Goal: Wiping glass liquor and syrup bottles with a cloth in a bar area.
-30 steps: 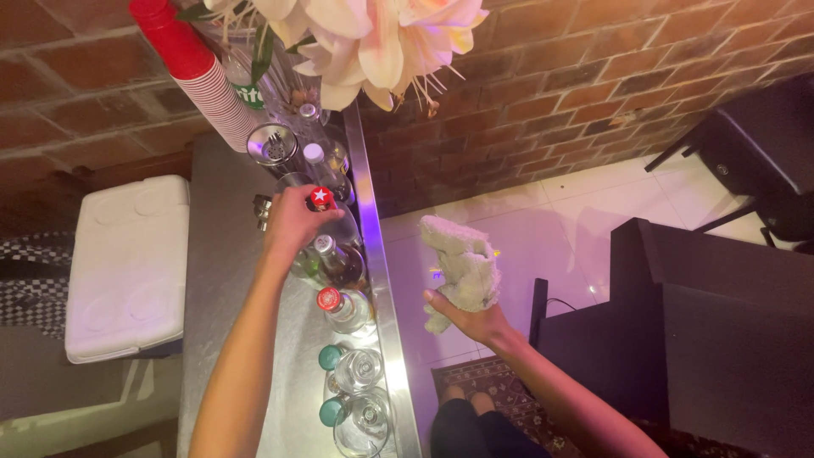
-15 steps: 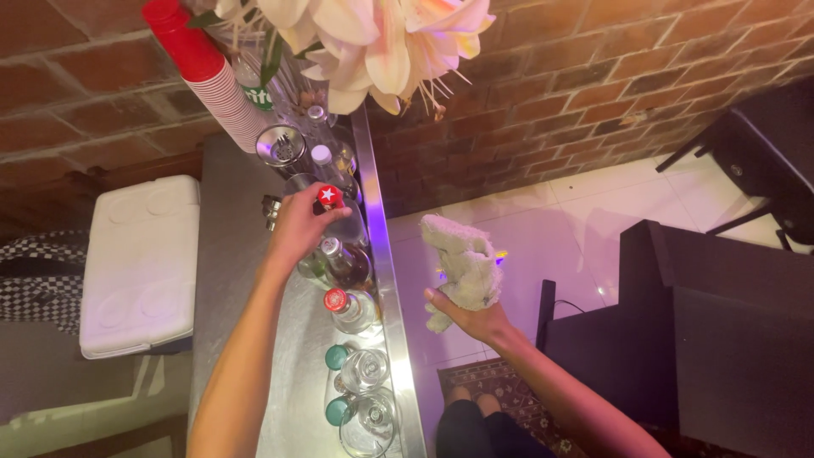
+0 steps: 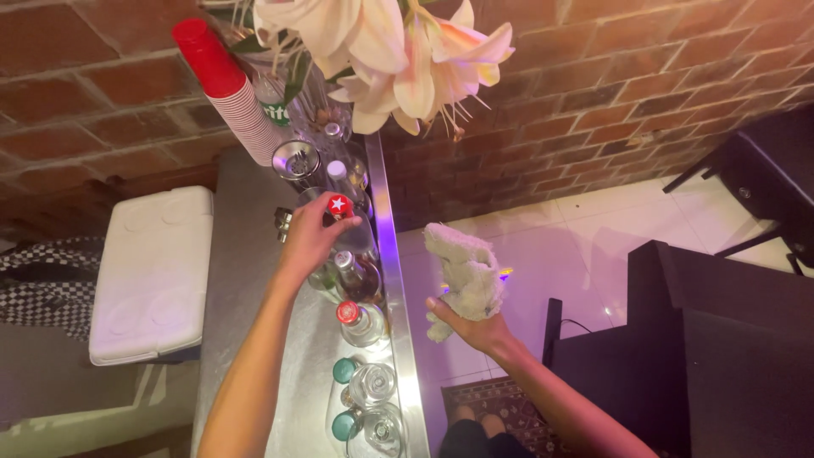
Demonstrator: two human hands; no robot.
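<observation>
Glass bottle w/ a red star-marked cap (image 3: pixel 340 206) stands on your steel counter (image 3: pixel 246 254); left hand (image 3: pixel 307 242) grips its neck from 7 o'clock. Right hand (image 3: pixel 471 326), at 4 o'clock off the counter, fingers closed round a crumpled pale cloth (image 3: pixel 463 273).

Dim warm light, violet glare along the counter edge (image 3: pixel 383 246), mild blur.

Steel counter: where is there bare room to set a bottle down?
The steel counter is bare in the strip between the white cooler lid and the bottle row, under the left hand. It is crowded along the right rail and by the red cup stack. The right hand holds a cloth.
</observation>
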